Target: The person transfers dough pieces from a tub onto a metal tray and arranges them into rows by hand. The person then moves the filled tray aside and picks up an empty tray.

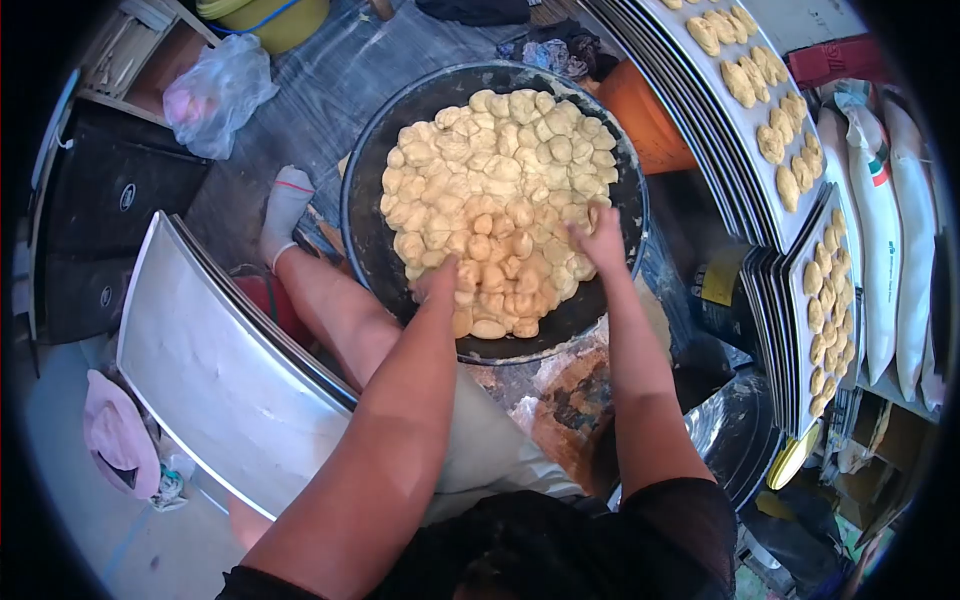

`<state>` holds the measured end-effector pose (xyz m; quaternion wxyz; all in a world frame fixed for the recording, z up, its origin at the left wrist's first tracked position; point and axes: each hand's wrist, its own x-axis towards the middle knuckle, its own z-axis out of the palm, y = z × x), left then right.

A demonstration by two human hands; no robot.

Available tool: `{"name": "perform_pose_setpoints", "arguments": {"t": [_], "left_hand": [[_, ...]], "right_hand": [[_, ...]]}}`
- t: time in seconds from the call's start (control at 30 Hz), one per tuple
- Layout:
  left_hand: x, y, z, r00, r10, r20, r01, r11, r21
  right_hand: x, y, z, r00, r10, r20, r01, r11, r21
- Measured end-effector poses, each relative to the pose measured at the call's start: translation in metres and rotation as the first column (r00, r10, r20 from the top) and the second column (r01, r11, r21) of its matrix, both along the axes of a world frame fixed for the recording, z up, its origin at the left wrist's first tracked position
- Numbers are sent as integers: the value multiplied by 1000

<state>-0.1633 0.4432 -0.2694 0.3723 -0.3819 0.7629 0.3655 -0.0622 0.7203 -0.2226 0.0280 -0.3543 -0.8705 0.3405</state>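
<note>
A wide black round tub (362, 215) stands on the floor between my legs. Inside it lies a thick mass of pale yellow dough lumps (500, 165), packed against each other. My left hand (436, 282) is at the lower left edge of the dough, touching it, with thumb and fingers apart and the fingertips partly hidden. On the right edge of the mass, my right hand (600, 240) rests against the lumps, its thumb spread from the fingers. Neither hand appears to have a lump in its grasp.
Stacked metal trays (690, 60) with shaped dough pieces stand at upper right, and a second tray stack (790, 330) is below them. More bare trays (230, 370) lean at my left. An orange bucket (645, 120), white sacks (875, 240) and a plastic bag (222, 95) surround the tub.
</note>
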Motion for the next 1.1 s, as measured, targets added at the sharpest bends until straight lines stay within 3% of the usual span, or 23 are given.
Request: {"name": "perform_pose_setpoints", "arguments": {"t": [0.07,0.1,0.13,0.2,0.27,0.33,0.43,0.47,0.5,0.53,0.57,0.6,0.63,0.67,0.7,0.77,0.8,0.87,0.93,1.0,1.03,1.1], "left_hand": [[3,6,14,998,-51,-46,48,996,-74],[3,2,8,999,22,-27,-20,996,86],[3,0,1,996,94,2,-92,965,246],[5,0,-16,987,158,15,-158,965,211],[6,1,-35,976,216,31,-218,959,180],[9,1,-53,999,26,24,-31,971,235],[9,-2,-79,967,-253,-8,243,921,305],[12,-7,-83,941,-339,-17,327,889,320],[10,-10,-59,953,-292,83,248,907,339],[-1,-5,-10,954,-243,177,169,919,356],[-5,1,18,944,-194,268,86,925,370],[1,4,16,967,-164,195,119,967,223],[3,8,9,984,-142,111,135,988,70],[6,10,6,991,-130,29,132,987,-91],[5,12,12,999,-10,44,16,988,-151],[9,11,-4,999,37,-38,-32,990,139],[13,11,-18,995,68,-75,-44,958,282],[22,7,-83,997,-68,-41,78,950,303],[13,1,-83,981,-192,-10,187,939,289],[2,-2,-14,978,-209,23,198,950,242],[1,-1,12,985,-170,27,160,962,220],[5,3,7,999,17,-29,-14,993,119]], "right_hand": [[-9,22,-48,989,-127,72,88,914,396],[-8,38,-108,987,-110,-115,136,959,248],[-23,15,-77,984,-176,37,163,960,228],[-44,-48,-13,897,-283,339,220,952,212],[-19,-89,-27,882,116,456,-296,890,346],[15,-126,-32,870,421,257,-459,881,110],[10,-78,-9,981,192,0,-186,949,-254],[3,-49,-19,994,102,-28,-101,995,27],[-8,-34,-11,993,-43,111,18,975,220],[-9,-15,-50,974,-196,113,152,937,314],[-12,-18,-86,964,-226,141,158,911,381],[-18,-27,-105,953,-256,163,160,880,447],[-31,-47,-90,916,-350,196,279,907,315],[-40,-67,-70,887,-327,325,228,924,307],[-37,-87,-60,928,-214,306,129,952,276],[-12,-135,-67,957,165,238,-249,889,385],[-9,-158,-23,918,292,267,-332,936,118],[-2,-160,12,882,463,81,-465,886,-6],[-9,-110,-30,942,244,-231,-270,959,-91],[-32,-57,-34,989,3,148,-37,972,232],[-43,-59,-42,972,-116,206,66,971,232],[-69,-70,-54,891,-349,290,274,923,268]]}}
